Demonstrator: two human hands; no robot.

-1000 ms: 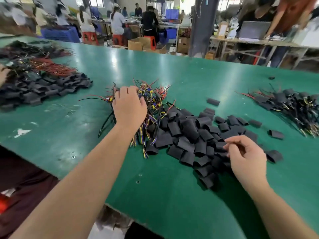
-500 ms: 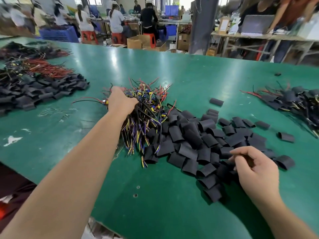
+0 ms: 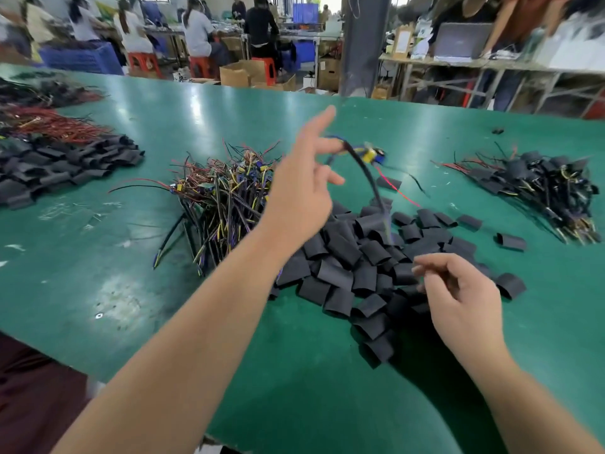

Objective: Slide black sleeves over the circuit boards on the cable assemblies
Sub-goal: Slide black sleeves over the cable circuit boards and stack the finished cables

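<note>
My left hand is raised above the table and pinches one cable assembly. Its black cable arcs down toward the sleeves, and its small yellow and blue board end hangs blurred in the air. Left of that hand lies the pile of bare cable assemblies with coloured wires. The heap of loose black sleeves covers the table's middle. My right hand hovers over the heap's near right side with fingers loosely curled and nothing visible in them.
Sleeved assemblies are piled at the right. Another heap of black sleeves and red wires lies at the far left. The green table has a near edge by my arms. People work at benches behind.
My left hand has lifted out of the cable pile and swung right, carrying one assembly. My right hand has risen off the sleeve heap and holds no sleeve.
</note>
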